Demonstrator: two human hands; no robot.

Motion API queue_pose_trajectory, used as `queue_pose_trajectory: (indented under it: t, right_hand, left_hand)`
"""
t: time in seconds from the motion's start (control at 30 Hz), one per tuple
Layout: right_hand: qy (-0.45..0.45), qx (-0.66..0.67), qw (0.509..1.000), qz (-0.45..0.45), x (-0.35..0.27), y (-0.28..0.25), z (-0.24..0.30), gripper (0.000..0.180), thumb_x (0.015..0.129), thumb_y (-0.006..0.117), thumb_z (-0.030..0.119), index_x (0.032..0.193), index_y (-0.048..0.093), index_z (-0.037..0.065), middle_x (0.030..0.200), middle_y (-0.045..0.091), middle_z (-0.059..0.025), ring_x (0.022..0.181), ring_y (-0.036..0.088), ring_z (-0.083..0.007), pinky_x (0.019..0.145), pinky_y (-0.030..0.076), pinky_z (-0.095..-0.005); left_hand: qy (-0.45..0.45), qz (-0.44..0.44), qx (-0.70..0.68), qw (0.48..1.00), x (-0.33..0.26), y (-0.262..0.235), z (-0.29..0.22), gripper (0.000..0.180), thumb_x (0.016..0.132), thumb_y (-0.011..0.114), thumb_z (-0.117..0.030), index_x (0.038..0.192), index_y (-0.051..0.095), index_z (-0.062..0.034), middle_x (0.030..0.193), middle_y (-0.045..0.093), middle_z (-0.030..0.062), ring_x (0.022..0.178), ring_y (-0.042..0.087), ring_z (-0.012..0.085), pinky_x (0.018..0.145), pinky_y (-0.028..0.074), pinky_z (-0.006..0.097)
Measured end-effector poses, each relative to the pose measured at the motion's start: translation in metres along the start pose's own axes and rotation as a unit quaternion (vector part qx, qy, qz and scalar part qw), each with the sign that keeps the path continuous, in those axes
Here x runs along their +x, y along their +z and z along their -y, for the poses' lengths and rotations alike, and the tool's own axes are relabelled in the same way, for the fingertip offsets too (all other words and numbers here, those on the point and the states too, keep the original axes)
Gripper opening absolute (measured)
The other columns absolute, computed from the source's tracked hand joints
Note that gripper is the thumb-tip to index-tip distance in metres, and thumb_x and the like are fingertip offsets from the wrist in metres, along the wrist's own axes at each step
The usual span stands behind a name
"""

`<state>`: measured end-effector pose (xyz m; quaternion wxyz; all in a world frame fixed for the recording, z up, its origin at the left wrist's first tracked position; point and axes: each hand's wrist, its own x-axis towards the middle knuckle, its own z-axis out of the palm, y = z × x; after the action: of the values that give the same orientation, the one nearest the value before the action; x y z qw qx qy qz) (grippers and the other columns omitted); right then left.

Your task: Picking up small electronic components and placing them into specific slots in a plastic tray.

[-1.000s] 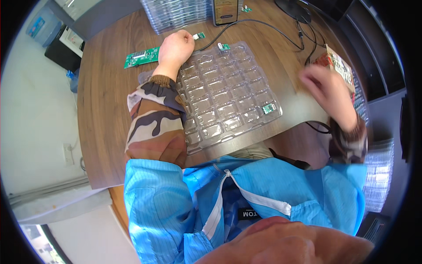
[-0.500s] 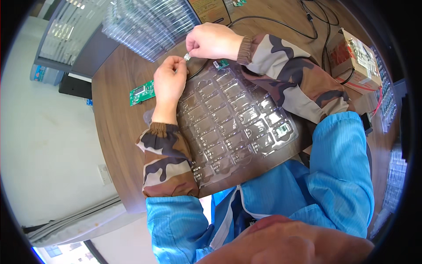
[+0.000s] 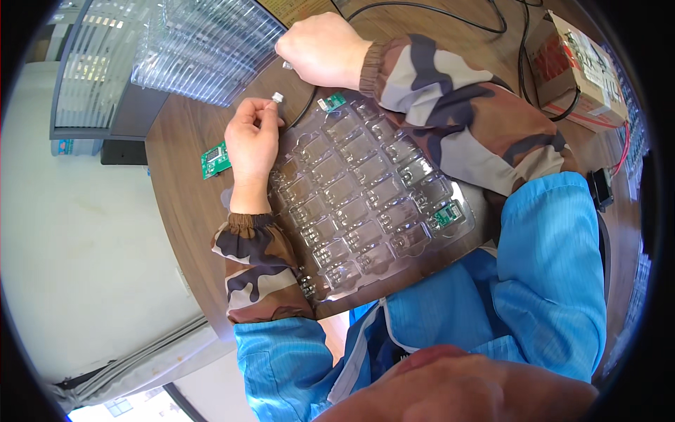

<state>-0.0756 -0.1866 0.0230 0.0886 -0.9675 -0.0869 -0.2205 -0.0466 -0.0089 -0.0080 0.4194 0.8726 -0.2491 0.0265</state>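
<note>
My left hand point(image 3: 253, 144) is closed in a pinch on a small white connector point(image 3: 277, 98), which sticks up past the fingertips. A black cable point(image 3: 304, 112) runs from beside those fingers toward the back. Farther off, my right hand point(image 3: 323, 49) is closed, with a small white piece point(image 3: 287, 65) showing under its fingertips; its kind is unclear. Beside my left wrist lies a green circuit board point(image 3: 215, 161) with a small display. Between my forearms rests a clear plastic blister tray point(image 3: 351, 214). One small green board point(image 3: 445, 216) sits in its near right compartment, another small board point(image 3: 331, 103) at its far edge.
Stacked clear trays point(image 3: 204, 53) stand at the back left, beside a grey panel point(image 3: 98, 84). A cardboard box point(image 3: 573, 74) is at the right, with black and red wires near it. The wooden table's edge point(image 3: 158, 197) curves along the left.
My hands have moved apart: the right went up and away, the left slightly left and nearer. The white connector stays in my left fingers. The view has shifted a little.
</note>
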Motion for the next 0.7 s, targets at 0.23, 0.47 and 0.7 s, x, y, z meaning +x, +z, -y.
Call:
queue_pose_trajectory:
  t: [0.23,0.47,0.7]
  right_hand:
    - [0.078,0.034,0.988,0.132,-0.024,-0.031,-0.035,0.014,0.069,0.056,0.016,0.068,0.061,0.004,0.069,0.060,-0.0153,0.068,0.059,-0.0310,0.061,0.046,-0.0388]
    - [-0.095,0.095,0.990,-0.040,-0.031,-0.008,-0.035,0.015,0.070,0.057,0.015,0.078,0.063,0.004,0.079,0.062,-0.0117,0.075,0.060,-0.0263,0.066,0.048,-0.0342]
    - [-0.126,0.234,0.952,0.152,-0.028,-0.013,-0.016,0.014,0.072,0.062,0.016,0.078,0.063,0.004,0.072,0.061,-0.0083,0.067,0.058,-0.0233,0.063,0.045,-0.0316]
  left_hand:
    - [0.004,0.007,0.015,1.000,0.002,0.000,0.000,0.013,0.080,0.055,-0.017,0.078,0.058,-0.0040,0.060,0.059,0.0011,0.053,0.051,0.0084,0.053,0.040,0.023]
    - [0.004,-0.006,0.030,1.000,0.002,0.003,-0.001,0.015,0.078,0.055,-0.019,0.081,0.060,-0.0054,0.059,0.060,0.0022,0.055,0.055,0.0119,0.055,0.043,0.026]
    - [0.003,-0.003,0.033,0.999,0.007,0.003,0.002,0.016,0.077,0.054,-0.020,0.079,0.061,-0.0061,0.061,0.060,0.0055,0.059,0.059,0.0188,0.058,0.045,0.030]
